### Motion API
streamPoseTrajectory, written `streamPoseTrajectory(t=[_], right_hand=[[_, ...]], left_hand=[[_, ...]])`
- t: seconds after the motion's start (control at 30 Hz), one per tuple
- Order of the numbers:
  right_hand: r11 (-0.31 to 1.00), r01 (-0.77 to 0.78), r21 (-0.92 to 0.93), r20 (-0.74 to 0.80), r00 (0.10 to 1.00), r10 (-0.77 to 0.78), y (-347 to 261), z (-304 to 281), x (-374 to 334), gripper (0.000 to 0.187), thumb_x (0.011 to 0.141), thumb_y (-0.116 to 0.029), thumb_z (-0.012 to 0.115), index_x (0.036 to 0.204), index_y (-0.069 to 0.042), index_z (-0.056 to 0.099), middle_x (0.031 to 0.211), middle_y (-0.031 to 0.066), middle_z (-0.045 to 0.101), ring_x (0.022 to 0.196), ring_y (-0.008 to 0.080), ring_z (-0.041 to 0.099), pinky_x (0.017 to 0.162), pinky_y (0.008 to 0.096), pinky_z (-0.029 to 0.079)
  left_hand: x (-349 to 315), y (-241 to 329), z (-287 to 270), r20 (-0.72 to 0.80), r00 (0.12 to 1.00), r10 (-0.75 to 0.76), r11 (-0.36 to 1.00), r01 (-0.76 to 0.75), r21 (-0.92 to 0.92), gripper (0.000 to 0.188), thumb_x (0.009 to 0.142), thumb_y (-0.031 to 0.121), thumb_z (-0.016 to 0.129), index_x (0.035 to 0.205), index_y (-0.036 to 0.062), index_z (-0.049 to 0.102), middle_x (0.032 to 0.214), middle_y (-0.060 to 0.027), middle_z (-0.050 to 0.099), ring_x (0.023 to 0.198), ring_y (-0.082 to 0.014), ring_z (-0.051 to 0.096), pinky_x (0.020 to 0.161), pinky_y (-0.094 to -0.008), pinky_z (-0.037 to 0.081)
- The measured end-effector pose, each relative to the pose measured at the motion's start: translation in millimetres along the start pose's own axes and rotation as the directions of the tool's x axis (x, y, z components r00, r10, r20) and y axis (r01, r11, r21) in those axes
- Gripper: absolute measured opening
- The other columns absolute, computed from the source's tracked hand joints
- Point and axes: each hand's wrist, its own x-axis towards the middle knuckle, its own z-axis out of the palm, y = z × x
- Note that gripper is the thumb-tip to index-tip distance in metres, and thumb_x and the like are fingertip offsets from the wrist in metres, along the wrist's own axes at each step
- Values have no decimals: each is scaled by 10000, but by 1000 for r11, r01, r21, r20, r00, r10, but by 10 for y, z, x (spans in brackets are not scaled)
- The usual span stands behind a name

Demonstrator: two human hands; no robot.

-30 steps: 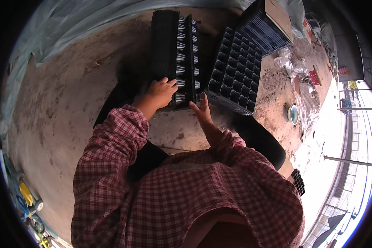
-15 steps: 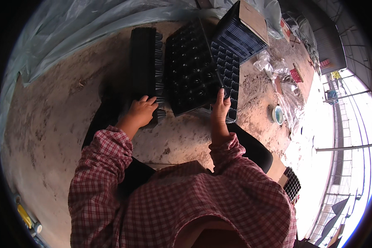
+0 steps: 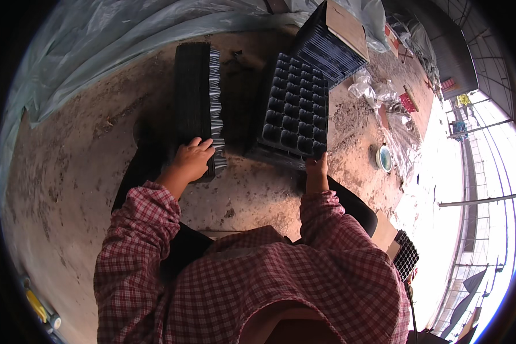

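- Floor [image 3: 69,195], pale and stained with dark smudges, spreads beneath everything.
- Translucent sheeting [image 3: 114,57], greyish green, hangs in folds along the top and left.
- Checked shirt [image 3: 241,275], red and white, fills the lower middle; its sleeves stop short of both hands, and dark-clad knees show on either side.
- Black cell trays [image 3: 295,106] lie piled ahead of the right knee, the uppermost with its rows of cups in view.
- Upright tray stack [image 3: 192,86], also black, stands ahead of the left hand, well apart from that pile; a row of shiny tapered cups lines its right side.
- Rear stack [image 3: 321,46] of dark trays sits just beyond the pile, with brown cardboard [image 3: 347,28] on it.
- Crumpled clear plastic [image 3: 364,87] litters the ground to the right.
- Left hand [image 3: 192,161] rests open on the near end of the upright tray stack, fingers reaching toward the cups.
- Gridded black tray [image 3: 406,256] lies at lower right, behind the right knee.
- Right hand [image 3: 316,172] touches the pile's near right corner, thumb raised; its fingers are partly hidden, so I cannot tell whether it grips.
- Round bowl [image 3: 384,158], bluish inside, is tilted on the ground at right.
- Small red object [image 3: 408,102] lies beside the clear plastic.
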Motion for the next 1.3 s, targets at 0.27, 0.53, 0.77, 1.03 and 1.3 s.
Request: streamPoseTrajectory(t=[0.27, 0.53, 0.77, 1.03, 1.3], right_hand=[[916, -63, -397, -266, 963, -49, 210, -194, -369, 336, 867, -391, 529, 972, -73, 505, 783, 43, 529, 597, 167, 509, 476, 300, 413], [519, 25, -854, 372, 727, 578, 1314, 909, -1833, 532, 861, -450, 526, 1249, -98, 434, 1013, 86, 585, 752, 170, 635, 512, 260, 383], [454, 251, -855, 481, 710, 514, 1555, 1159, -1844, 356, 858, -343, 579, 1052, -45, 562, 810, 36, 613, 581, 128, 601, 469, 213, 379], [649, 51, -759, 437, 779, 450, 1655, 934, -1746, 245, 870, -313, 571, 947, -80, 588, 771, 1, 611, 589, 118, 590, 493, 216, 400], [648, 71, -758, 467, 754, 463, 1634, 927, -1728, 220, 878, -310, 562, 924, -98, 593, 742, -22, 595, 590, 82, 561, 478, 215, 376]], left_hand=[[-5, -4, -47, -1, 1000, -10, 999, 10, -43, 559, 771, 187, 618, 1291, 120, 424, 1435, -6, 264, 1284, -237, 280, 914, -395, 400], [8, -37, 81, -15, 1000, -25, 999, 24, -41, 600, 760, 206, 618, 1312, 116, 402, 1423, 13, 292, 1270, -210, 302, 926, -364, 398], [14, -86, 150, -134, 991, 8, 1000, -7, 8, 553, 731, 170, 636, 1259, 140, 472, 1363, -26, 379, 1173, -207, 395, 844, -345, 450], [30, -21, 164, -185, 982, 21, 1000, -19, 11, 469, 767, 93, 551, 1228, 164, 505, 1347, -23, 397, 1157, -211, 404, 824, -365, 434], [17, -12, 132, -168, 986, -4, 1000, 2, -13, 398, 771, 41, 504, 1158, 125, 544, 1366, -19, 382, 1152, -214, 402, 823, -378, 426]])
